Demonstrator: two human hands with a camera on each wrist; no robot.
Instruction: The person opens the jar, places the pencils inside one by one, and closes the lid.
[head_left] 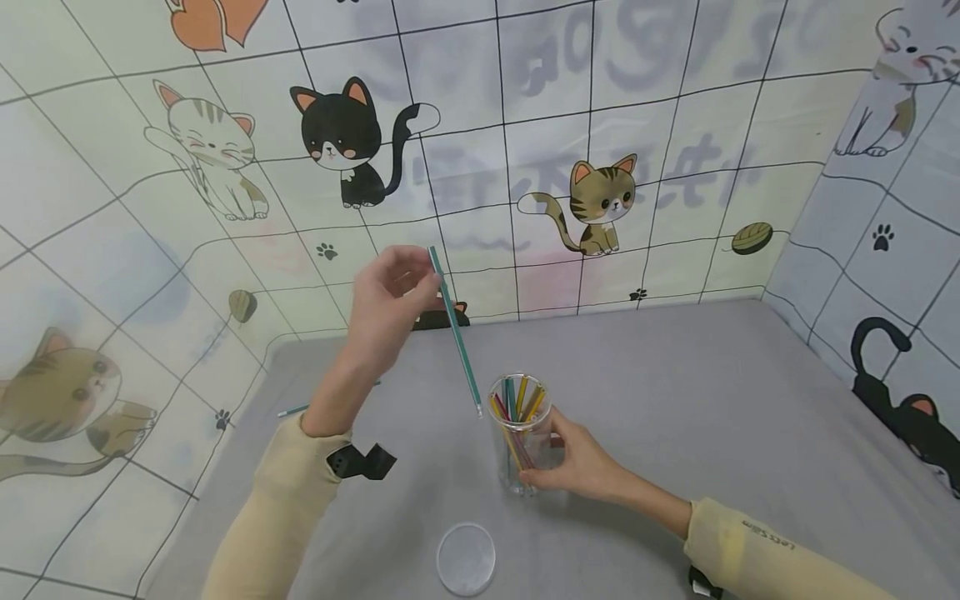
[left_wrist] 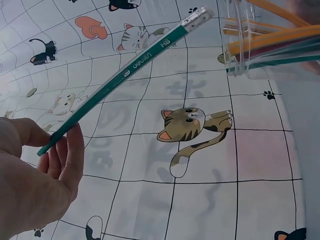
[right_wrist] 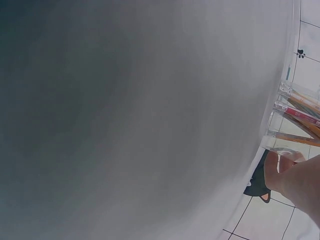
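Note:
My left hand (head_left: 386, 304) is raised over the table and pinches a green pencil (head_left: 456, 329) near its upper end. The pencil slants down to the right, its white eraser end just left of the cup's rim. In the left wrist view, that pencil (left_wrist: 125, 72) shows "HB" lettering and a silver band by the eraser. My right hand (head_left: 585, 458) grips a clear cup (head_left: 504, 467) from its right side, thumb across the front. Inside the cup stand several yellow, green and red pencils (head_left: 519, 404). The right wrist view catches the right hand (right_wrist: 300, 180) beside the cup's pencils (right_wrist: 300, 112).
On the grey tabletop (head_left: 675, 400), another green pencil (head_left: 292, 411) lies partly hidden behind the left forearm. A round clear lid (head_left: 466, 559) rests near the front, left of the cup. A cat-patterned cloth (head_left: 465, 167) hangs behind the table and along its sides.

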